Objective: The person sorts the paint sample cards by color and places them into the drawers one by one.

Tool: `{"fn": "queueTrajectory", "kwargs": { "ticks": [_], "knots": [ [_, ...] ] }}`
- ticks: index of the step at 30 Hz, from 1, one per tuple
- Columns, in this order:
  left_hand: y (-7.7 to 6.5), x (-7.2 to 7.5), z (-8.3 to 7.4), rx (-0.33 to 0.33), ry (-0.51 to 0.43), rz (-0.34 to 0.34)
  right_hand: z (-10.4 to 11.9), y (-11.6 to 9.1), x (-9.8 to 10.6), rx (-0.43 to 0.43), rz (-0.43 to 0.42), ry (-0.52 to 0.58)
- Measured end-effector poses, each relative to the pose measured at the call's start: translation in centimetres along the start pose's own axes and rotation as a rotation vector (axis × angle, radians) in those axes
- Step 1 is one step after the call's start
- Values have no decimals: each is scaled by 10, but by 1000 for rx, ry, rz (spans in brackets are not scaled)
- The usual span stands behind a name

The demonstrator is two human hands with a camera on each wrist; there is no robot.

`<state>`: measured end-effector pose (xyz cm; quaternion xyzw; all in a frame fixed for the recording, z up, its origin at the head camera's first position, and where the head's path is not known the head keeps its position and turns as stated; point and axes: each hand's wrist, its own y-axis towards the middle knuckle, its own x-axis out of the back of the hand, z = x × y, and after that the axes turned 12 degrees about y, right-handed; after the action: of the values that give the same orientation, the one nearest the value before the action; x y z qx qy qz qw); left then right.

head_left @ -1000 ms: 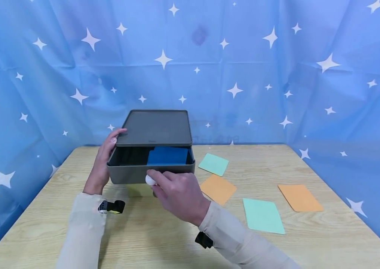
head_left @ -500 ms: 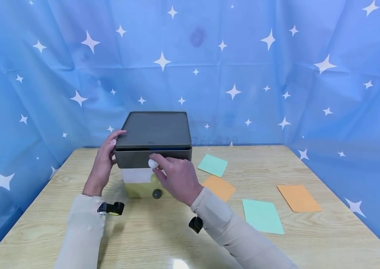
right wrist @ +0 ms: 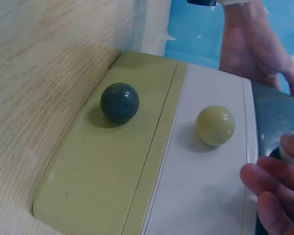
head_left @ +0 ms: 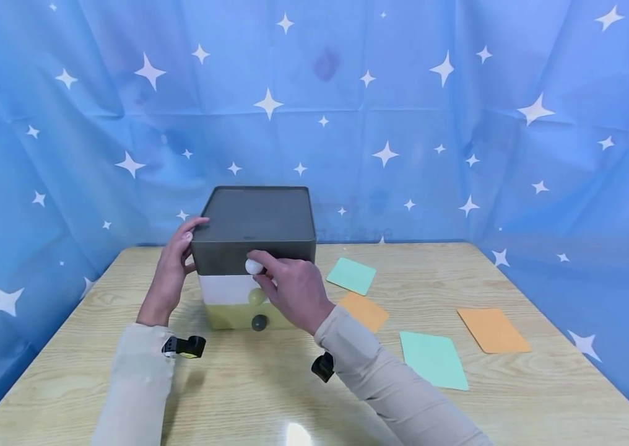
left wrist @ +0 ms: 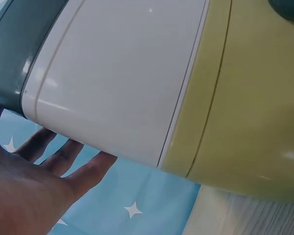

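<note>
A small drawer unit (head_left: 259,214) stands on the table, with a dark grey top drawer (head_left: 218,259), a white middle drawer (left wrist: 122,73) and a yellow-green bottom drawer (right wrist: 98,166). All of its drawers are closed. My right hand (head_left: 300,291) pinches the white knob (head_left: 253,266) of the top drawer between thumb and finger. Against the unit's left side my left hand (head_left: 168,269) rests with fingers extended, the fingertips near the top edge. Below the white knob are a yellow knob (right wrist: 215,125) and a dark knob (right wrist: 119,102).
Right of the unit lie a green card (head_left: 351,275) and an orange card (head_left: 367,311). Farther right are another green card (head_left: 433,360) and another orange card (head_left: 494,330). A blue star-patterned curtain (head_left: 348,124) hangs behind the wooden table (head_left: 247,396).
My right hand has pushed the top drawer back into the unit, from partly out to closed. The blue thing inside is now hidden. My left hand has stayed at the unit's side.
</note>
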<state>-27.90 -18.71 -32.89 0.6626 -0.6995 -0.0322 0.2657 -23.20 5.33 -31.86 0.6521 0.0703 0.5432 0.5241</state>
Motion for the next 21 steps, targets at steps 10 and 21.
{"fn": "queueTrajectory", "kwargs": {
  "ticks": [10, 21],
  "knots": [
    [-1, -2, 1, -13, 8, -2, 4, -21, -8, 69, 15, 17],
    [-1, -2, 2, -12, 7, -13, -4, -39, -24, 99, 148, -112]
  ]
}}
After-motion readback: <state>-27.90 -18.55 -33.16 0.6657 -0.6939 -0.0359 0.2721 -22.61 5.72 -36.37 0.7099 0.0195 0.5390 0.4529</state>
